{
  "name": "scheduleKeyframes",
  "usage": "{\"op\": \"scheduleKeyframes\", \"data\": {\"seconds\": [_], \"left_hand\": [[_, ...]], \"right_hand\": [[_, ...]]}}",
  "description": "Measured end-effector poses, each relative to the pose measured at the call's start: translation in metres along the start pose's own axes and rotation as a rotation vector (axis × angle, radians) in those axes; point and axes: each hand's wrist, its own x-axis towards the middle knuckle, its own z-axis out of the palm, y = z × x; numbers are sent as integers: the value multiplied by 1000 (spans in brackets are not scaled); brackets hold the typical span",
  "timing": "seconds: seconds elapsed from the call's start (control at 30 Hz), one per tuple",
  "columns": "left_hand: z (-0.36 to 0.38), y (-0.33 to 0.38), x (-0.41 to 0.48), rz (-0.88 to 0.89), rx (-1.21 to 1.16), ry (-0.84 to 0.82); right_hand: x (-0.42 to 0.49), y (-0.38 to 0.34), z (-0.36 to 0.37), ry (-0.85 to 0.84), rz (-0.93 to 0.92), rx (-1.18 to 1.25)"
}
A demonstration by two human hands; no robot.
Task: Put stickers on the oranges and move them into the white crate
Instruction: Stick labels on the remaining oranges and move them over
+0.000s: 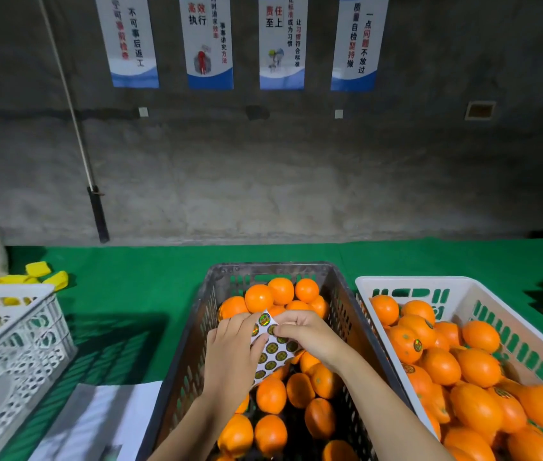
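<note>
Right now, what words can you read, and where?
"不可事后返工": first white-and-blue wall poster.
"高效执行": second poster.
"责任至上": third poster.
"一点问题不放过": fourth poster.
Round green-and-gold paper stickers: too small.

The dark crate (346, 314) stood at the table's (150, 281) 6 o'clock, holding oranges (270, 394). The white crate (462, 287) stood just beside it at 3 o'clock, also holding oranges (476, 367). A lattice crate (14, 354) stood at 9 o'clock, well apart. Sponges (47, 276) lay at 10 o'clock, behind the lattice crate. Paper (97, 420) lay between the lattice crate and the dark crate. Both hands, left (230, 354) and right (306, 331), met over the dark crate, with the sticker sheet (276, 351) between them. Posters (210, 41) hung at 12 o'clock on the wall (296, 178) behind the table.
</note>
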Motion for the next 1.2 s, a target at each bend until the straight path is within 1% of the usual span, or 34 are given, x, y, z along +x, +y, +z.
{"op": "scheduleKeyframes", "data": {"seconds": [0.07, 0.13, 0.2, 0.33, 0.57, 0.67, 0.77, 0.93, 1.1, 1.2], "left_hand": [[1, 0, -1, 6, -18, 17], [1, 0, -1, 54, 7, 79], [0, 1, -2, 59, 31, 119], [-1, 1, -2, 14, 17, 73], [-1, 0, -2, 81, 1, 100], [-2, 0, -2, 111, 37, 112], [-3, -1, -2, 117, 34, 103], [-3, 1, -2, 130, 10, 116], [0, 0, -3, 123, -41, 75], [0, 0, -2, 96, -71, 54]], "right_hand": [[-1, 0, 1, 1, -5, -27], [-2, 0, 3, 3, -21, -24], [-2, -1, 3, -2, -33, -10], [-2, 0, 4, 7, -28, -5], [1, 4, 5, 30, 24, -22], [3, 6, 5, 44, 33, 23], [2, 7, 6, 51, 49, 52], [5, 9, 7, 52, 84, 4], [4, 9, 6, 40, 56, 13], [5, 9, 5, 58, 71, 5]]}}
